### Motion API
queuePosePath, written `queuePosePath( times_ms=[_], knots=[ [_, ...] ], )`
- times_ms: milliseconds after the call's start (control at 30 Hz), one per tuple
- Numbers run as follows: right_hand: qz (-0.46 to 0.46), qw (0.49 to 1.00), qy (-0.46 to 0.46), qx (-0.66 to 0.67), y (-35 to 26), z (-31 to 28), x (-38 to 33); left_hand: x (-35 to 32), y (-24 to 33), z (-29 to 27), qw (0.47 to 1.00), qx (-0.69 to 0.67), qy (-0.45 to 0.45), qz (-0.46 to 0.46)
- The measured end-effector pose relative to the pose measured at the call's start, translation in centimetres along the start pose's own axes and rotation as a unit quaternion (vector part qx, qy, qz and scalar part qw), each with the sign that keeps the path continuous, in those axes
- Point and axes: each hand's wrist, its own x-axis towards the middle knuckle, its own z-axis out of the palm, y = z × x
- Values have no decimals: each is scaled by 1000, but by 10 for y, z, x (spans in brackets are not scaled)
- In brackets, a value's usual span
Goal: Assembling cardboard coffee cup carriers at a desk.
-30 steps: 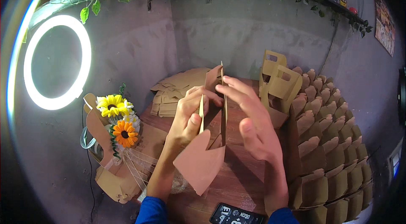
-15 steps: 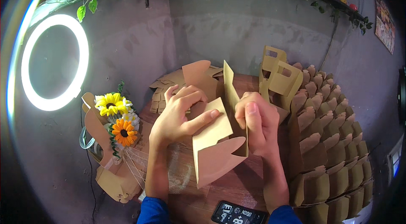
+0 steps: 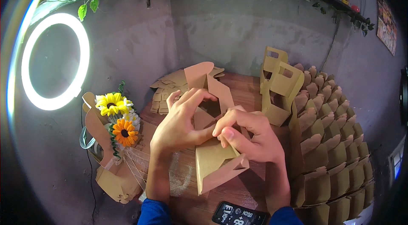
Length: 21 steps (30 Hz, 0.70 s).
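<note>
Box: brown cardboard box (image 3: 219, 161), half folded, above the tabletop (image 3: 246, 93), its inside hidden by both hands.
Left hand (image 3: 180, 125): grip clenched on its flap.
Right hand (image 3: 250, 138): grip pinching the box.
Phone (image 3: 239, 215): cut off below.

Folded box (image 3: 219, 161): plain kraft brown, no print, held over a reddish-brown wood-grain desk (image 3: 246, 91). Right of the box, stacked boxes (image 3: 335, 148) in the same kraft brown. Left of it, a yellow flower (image 3: 111, 103) with dark centre, an orange flower (image 3: 124, 133) and green curled stems. Further left, a white glowing ring light (image 3: 53, 61) on a grey wall (image 3: 238, 29). Below the box, a black phone (image 3: 239, 215), white marks, probably print.
</note>
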Motion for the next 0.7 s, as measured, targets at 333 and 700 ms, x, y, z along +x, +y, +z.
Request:
queuePosePath(
  times_ms=[333,700],
  knots=[
    [-60,977,-101,-179,0,0,2,6,-2,5,996,17,84,-33],
    [-42,973,-211,-85,-5,-27,-6,15,-1,19,957,-261,124,25]
  ],
)
